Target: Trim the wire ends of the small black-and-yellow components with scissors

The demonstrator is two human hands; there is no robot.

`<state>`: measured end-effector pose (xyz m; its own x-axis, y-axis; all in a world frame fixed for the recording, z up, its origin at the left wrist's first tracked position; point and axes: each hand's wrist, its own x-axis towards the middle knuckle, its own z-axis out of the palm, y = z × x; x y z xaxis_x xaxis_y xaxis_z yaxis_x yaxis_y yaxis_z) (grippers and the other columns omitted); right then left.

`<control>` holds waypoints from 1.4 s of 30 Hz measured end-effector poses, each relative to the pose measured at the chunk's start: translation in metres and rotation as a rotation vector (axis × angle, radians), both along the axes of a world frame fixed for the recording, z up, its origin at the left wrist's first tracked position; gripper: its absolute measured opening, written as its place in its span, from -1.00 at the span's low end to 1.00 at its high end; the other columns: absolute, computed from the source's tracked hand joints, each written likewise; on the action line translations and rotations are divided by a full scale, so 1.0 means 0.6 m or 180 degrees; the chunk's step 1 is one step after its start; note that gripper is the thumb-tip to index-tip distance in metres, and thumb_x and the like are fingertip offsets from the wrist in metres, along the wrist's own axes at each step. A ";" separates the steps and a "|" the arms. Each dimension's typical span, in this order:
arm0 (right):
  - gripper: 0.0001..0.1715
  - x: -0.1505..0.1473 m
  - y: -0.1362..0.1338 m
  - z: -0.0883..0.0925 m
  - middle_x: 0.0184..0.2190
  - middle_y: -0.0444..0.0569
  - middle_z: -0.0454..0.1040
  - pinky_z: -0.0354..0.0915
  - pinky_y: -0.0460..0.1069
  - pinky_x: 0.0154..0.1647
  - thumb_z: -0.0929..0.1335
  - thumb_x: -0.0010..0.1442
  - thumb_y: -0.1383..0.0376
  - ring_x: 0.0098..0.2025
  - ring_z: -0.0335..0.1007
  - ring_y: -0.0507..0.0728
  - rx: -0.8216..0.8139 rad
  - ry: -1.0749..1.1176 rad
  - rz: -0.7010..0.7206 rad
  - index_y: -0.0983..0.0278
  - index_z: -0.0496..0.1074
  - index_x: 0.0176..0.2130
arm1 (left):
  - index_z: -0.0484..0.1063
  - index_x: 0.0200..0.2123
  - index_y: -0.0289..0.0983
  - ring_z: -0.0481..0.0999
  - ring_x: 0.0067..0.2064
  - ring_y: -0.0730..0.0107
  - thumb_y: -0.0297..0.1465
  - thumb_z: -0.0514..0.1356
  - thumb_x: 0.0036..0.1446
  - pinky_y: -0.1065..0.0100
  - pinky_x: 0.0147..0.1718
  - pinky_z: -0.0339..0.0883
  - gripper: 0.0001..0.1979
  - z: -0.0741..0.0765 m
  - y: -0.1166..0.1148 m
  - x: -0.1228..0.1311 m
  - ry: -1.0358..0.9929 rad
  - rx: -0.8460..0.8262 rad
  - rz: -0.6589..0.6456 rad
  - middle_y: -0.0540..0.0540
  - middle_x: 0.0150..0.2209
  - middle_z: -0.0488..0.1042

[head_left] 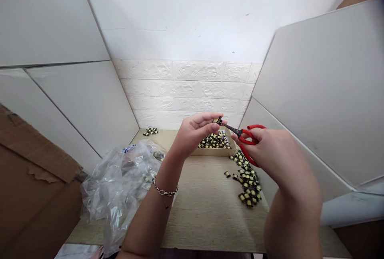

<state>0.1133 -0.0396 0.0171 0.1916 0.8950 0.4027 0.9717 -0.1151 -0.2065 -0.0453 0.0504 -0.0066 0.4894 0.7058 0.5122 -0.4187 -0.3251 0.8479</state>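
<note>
My left hand [201,128] pinches a small black and yellow coil-like part [217,121] between thumb and fingers, raised above an open box [214,152]. My right hand [267,147] is closed around the red handles of a pair of scissors [246,137]. The dark, narrow blades point left, and their tips are at the held part. Whether the blades are open or closed on it I cannot tell. Many similar parts [214,141] fill the box below.
On the right of the table [207,203] lies a loose heap of the same parts [249,185]. A crumpled clear plastic bag [123,183] covers the left side, and a small cluster of parts [150,131] sits behind it. White panels [324,91] flank both sides.
</note>
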 end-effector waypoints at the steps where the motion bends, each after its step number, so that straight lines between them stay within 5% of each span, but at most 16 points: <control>1: -0.59 0.000 0.000 0.000 -0.73 -0.15 0.24 -0.03 -0.09 -0.59 0.22 0.05 0.10 -0.69 0.07 -0.02 -0.0003 -0.0003 -0.0013 0.26 0.19 -0.68 | 0.46 -0.23 -0.24 0.49 -0.37 0.52 -0.38 0.25 -0.07 0.47 -0.36 0.36 -0.74 0.000 0.001 0.000 -0.0004 0.0008 -0.0010 -0.10 -0.33 0.55; 42: -0.61 -0.002 0.001 0.002 -0.72 -0.16 0.25 -0.02 -0.09 -0.60 0.24 0.03 0.08 -0.70 0.05 -0.04 -0.0133 -0.0044 0.0018 0.25 0.24 -0.67 | 0.49 -0.26 -0.18 0.46 -0.42 0.59 -0.38 0.25 -0.06 0.48 -0.37 0.34 -0.79 0.003 -0.001 -0.004 0.0049 0.0085 0.0028 -0.04 -0.35 0.55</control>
